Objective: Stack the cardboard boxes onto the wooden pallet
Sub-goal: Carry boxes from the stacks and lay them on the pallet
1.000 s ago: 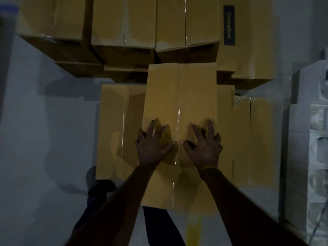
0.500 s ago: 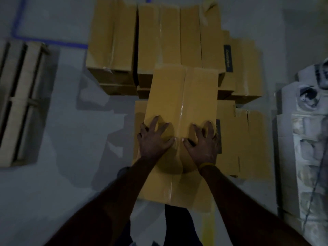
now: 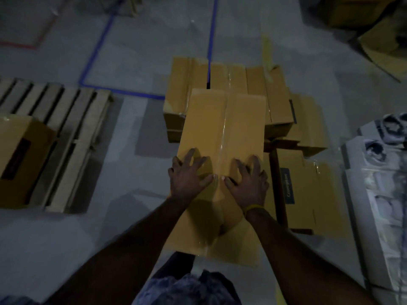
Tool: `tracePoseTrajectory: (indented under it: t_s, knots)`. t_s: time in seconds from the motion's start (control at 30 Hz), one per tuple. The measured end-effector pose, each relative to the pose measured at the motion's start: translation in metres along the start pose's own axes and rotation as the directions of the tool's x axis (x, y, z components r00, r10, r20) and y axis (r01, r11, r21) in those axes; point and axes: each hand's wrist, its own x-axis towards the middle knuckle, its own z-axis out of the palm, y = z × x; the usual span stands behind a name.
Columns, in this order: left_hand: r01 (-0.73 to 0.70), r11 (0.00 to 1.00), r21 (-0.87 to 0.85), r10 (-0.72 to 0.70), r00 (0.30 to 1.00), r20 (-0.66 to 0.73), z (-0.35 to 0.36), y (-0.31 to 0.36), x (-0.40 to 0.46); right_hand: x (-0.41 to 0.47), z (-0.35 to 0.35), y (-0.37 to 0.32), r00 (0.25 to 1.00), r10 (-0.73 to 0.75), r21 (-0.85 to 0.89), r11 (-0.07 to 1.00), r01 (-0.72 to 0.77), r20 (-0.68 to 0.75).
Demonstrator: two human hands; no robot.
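A long tan cardboard box (image 3: 222,128) with a taped centre seam fills the middle, raised over the floor and the other boxes. My left hand (image 3: 189,179) and my right hand (image 3: 248,183) press on its near upper face, fingers spread and clawed, thumbs almost meeting at the seam. The wooden pallet (image 3: 72,119) lies on the floor at the left, and one cardboard box (image 3: 19,155) sits on its near left part. What supports the held box from below is hidden.
More tan boxes (image 3: 231,75) are piled behind the held one, and others (image 3: 308,188) lie to its right. White wrapped packages (image 3: 385,183) line the right edge. Blue tape lines (image 3: 97,47) mark the grey floor. Open cartons (image 3: 374,29) sit at the top right.
The view has pulled back and swung left: the pile of boxes has dropped away, and the pallet with its box has come into sight. My hands keep the same hold on the box.
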Motion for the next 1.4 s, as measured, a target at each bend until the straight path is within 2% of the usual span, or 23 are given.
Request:
tracePoseTrajectory:
  t_s: [0.2,0.27,0.47,0.7,1.07,1.4]
  knots:
    - [0.031,0.999,-0.014,-0.031,0.998,-0.058,-0.043,-0.066,-0.07,-0.076,0.014,-0.061,0.993,-0.101,0.022,0.994,0.103,-0.062]
    - [0.037,0.999,-0.016,-0.038,0.997,-0.061,-0.054,-0.081,-0.085,-0.09,0.018,-0.076,0.993,-0.094,0.018,0.995,0.096,-0.067]
    - [0.083,0.997,0.0,-0.083,0.992,-0.1,-0.102,-0.165,-0.149,-0.162,0.038,-0.157,0.985,-0.156,0.03,0.987,0.159,-0.079]
    - [0.125,0.992,0.017,-0.122,0.987,-0.108,-0.148,-0.279,-0.182,-0.209,0.074,-0.264,0.975,-0.211,0.076,0.974,0.216,-0.071]
    - [0.134,0.991,0.016,-0.133,0.989,-0.061,-0.23,-0.487,-0.161,-0.226,0.14,-0.477,0.978,-0.209,0.126,0.97,0.206,0.011]
    - [0.166,0.986,0.018,-0.167,0.985,0.045,-0.284,-0.589,-0.087,-0.177,0.177,-0.596,0.978,-0.198,0.147,0.971,0.188,0.058]
